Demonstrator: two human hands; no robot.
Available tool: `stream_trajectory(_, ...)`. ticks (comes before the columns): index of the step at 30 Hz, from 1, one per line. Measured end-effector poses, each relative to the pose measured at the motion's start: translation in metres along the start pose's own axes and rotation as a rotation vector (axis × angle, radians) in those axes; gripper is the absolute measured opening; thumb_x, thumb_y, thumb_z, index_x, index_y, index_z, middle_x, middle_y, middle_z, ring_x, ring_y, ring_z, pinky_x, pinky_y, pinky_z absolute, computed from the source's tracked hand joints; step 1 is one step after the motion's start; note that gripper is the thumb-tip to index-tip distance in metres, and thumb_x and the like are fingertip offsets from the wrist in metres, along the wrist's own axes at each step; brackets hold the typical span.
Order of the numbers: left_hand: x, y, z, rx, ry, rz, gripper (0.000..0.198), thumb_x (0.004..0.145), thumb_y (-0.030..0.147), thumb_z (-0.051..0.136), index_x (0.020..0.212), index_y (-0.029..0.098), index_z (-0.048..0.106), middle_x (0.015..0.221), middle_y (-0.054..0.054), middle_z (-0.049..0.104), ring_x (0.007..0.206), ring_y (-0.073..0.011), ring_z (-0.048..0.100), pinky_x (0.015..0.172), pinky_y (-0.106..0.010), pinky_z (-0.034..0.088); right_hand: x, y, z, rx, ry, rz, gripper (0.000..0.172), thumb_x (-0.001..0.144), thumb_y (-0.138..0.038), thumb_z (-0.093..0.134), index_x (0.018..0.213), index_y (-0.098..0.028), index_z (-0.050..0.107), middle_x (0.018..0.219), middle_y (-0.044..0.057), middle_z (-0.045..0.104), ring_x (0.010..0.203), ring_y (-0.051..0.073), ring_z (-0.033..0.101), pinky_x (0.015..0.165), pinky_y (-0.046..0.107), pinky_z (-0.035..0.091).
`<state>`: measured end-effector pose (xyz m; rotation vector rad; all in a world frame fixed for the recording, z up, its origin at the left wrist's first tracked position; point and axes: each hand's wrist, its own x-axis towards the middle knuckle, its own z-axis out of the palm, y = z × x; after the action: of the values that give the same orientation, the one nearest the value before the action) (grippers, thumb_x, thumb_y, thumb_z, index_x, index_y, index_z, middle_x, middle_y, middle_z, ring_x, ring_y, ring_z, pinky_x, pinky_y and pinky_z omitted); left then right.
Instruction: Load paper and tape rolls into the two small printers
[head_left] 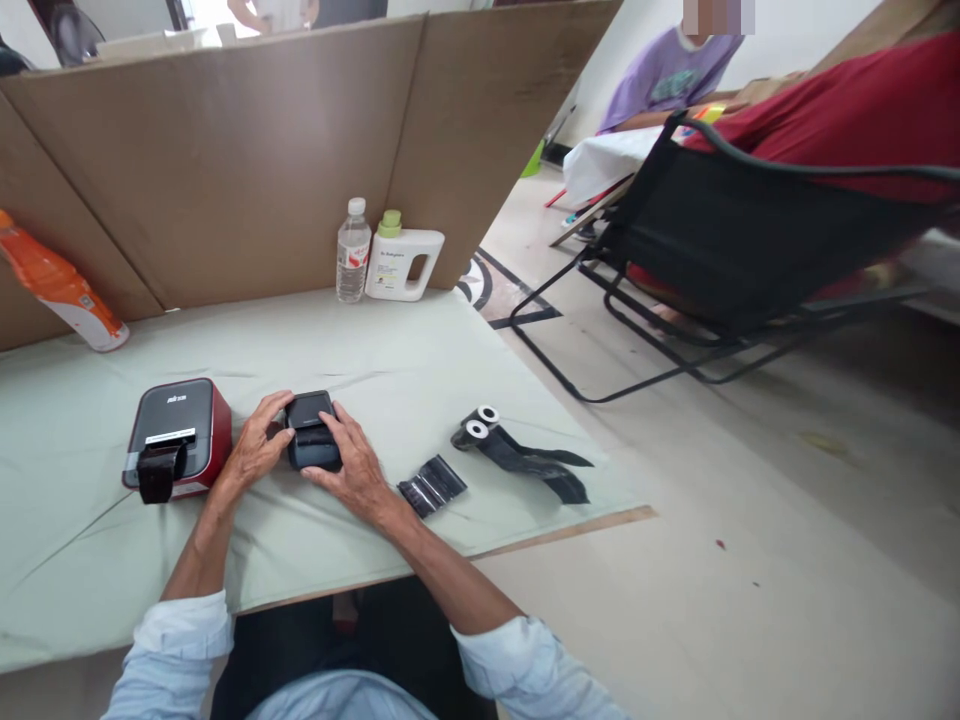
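Both of my hands grip a small black device, box-shaped with rounded corners, on the pale green tablecloth. My left hand holds its left side, and my right hand wraps its right side with fingers over the top. A glossy dark strip crosses the device's middle; its underside is hidden. Left of my hands stands a red and black label printer with a black strip curling out of its front. Close to my right hand lies a stack of shiny black strips. Two rolls of black tape with white cores trail loose ends.
A cardboard partition closes off the table's back. Before it stand a water bottle and a white jug; an orange bottle leans at left. Beyond the table's right edge are a black folding chair and other people.
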<state>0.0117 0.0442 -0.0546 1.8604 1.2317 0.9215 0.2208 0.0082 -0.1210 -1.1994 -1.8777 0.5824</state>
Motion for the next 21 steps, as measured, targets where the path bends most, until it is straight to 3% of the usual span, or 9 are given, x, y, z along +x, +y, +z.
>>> stream_trajectory(11, -0.001, -0.006, 0.002, 0.037, 0.0, 0.053, 0.051, 0.095, 0.03, 0.058, 0.145, 0.022, 0.059, 0.155, -0.014, 0.054, 0.148, -0.0276, 0.047, 0.125, -0.047, 0.038, -0.002, 0.001, 0.0, 0.019, 0.032, -0.024, 0.101, 0.082, -0.041, 0.086, 0.164, -0.022, 0.031, 0.166, 0.021, 0.04, 0.156, 0.033, 0.039, 0.126, 0.056, 0.039)
stream_trajectory(21, 0.0, -0.011, 0.005, 0.065, 0.023, 0.092, 0.047, 0.101, 0.033, 0.055, 0.146, 0.021, 0.058, 0.154, -0.013, 0.055, 0.146, -0.027, 0.049, 0.127, -0.048, 0.035, -0.003, 0.0, 0.0, 0.088, 0.114, -0.033, 0.097, 0.083, -0.041, 0.084, 0.162, -0.021, 0.032, 0.162, 0.021, 0.044, 0.153, 0.034, 0.042, 0.123, 0.055, 0.042)
